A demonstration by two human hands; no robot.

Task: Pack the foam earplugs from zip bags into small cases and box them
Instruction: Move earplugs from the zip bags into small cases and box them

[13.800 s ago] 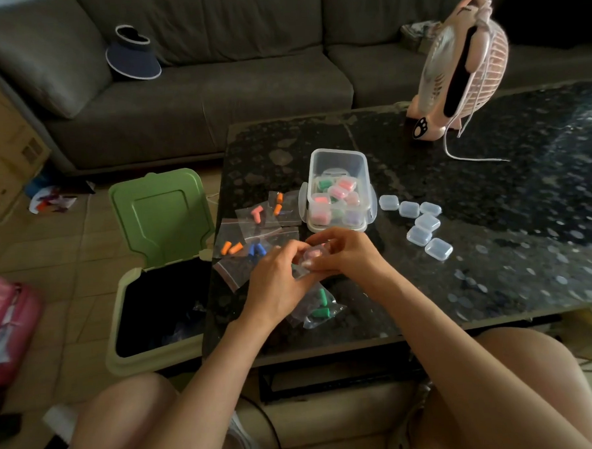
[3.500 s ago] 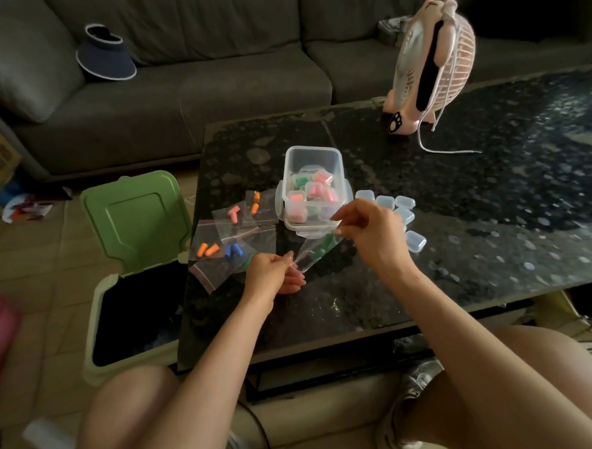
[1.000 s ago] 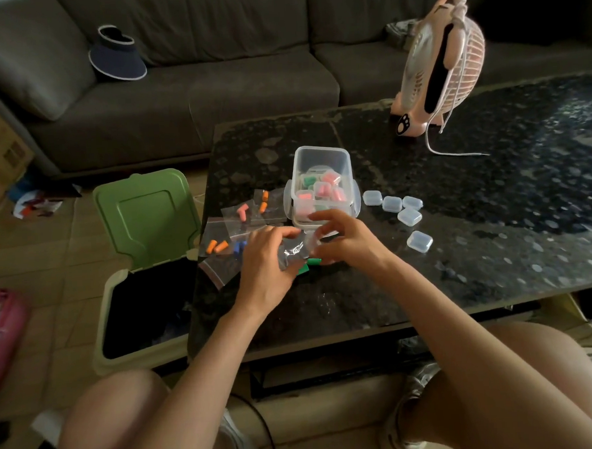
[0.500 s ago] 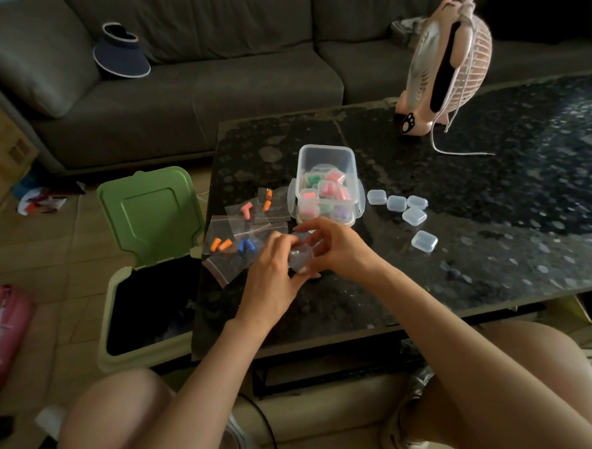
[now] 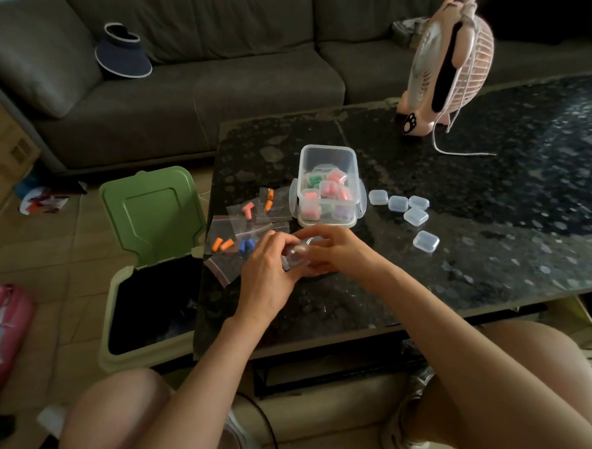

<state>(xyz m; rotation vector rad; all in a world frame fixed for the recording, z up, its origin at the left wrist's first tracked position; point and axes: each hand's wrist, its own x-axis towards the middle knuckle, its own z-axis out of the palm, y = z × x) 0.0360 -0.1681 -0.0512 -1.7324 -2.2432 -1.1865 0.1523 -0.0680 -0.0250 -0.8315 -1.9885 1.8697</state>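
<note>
A grey sofa (image 5: 212, 91) is running along the back of the room, and in front of it a dark speckled table (image 5: 495, 265) is filling the right of the view, with a green-lidded bin (image 5: 123, 353) standing open against its left edge. A pink fan (image 5: 450, 61) is sitting at the table's far side. Nearer the person, a clear storage box (image 5: 327, 155) is standing with its long axis pointing away from them, holding several filled cases (image 5: 330, 188) in pink, green and purple. Left of the box, zip bags (image 5: 250, 223) are lying overlapped with orange, pink and blue earplugs (image 5: 222, 244) inside. Right of it, five empty cases (image 5: 415, 215) are lying closed in a scatter. The left hand (image 5: 266, 270) and the right hand (image 5: 340, 253) are meeting just this side of the box, curling their fingers around one small clear case (image 5: 298, 256) and pinching it from either side. Blur is hiding whether it is open and what it contains. The case is sitting between the fingertips with the box lying straight beyond, close by the right hand's knuckles. I am judging the right hand the better placed to carry it forward into the box, the left lying nearer the bags.
</note>
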